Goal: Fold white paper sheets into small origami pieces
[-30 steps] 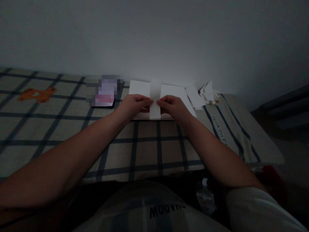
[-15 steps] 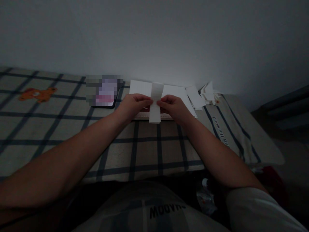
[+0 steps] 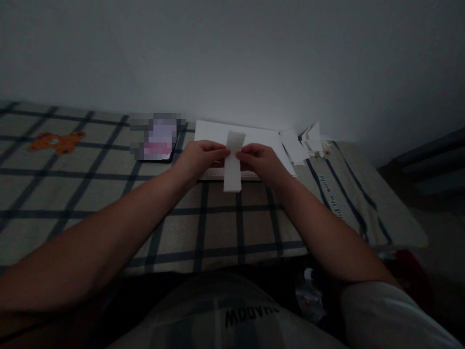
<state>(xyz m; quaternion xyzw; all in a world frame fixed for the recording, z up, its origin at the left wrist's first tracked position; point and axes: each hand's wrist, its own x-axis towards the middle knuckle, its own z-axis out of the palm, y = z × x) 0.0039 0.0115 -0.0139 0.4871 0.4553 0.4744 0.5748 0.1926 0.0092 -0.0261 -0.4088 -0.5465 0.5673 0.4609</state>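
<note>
While my left hand (image 3: 198, 157) and right hand (image 3: 259, 160) pinch the narrow paper strip (image 3: 233, 162) between them, fingertips clamped on its two long edges, I judge the folding is only partway done. Both forearms reach forward over the checked bed cover (image 3: 109, 194). Just beyond my knuckles lies a white sheet (image 3: 261, 135); finished scraps (image 3: 308, 140) pile off to my right.

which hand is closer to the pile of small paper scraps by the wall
Right. The right hand sits just left of the scrap pile, pinching the paper strip. The left hand is farther, beyond the strip.
</note>
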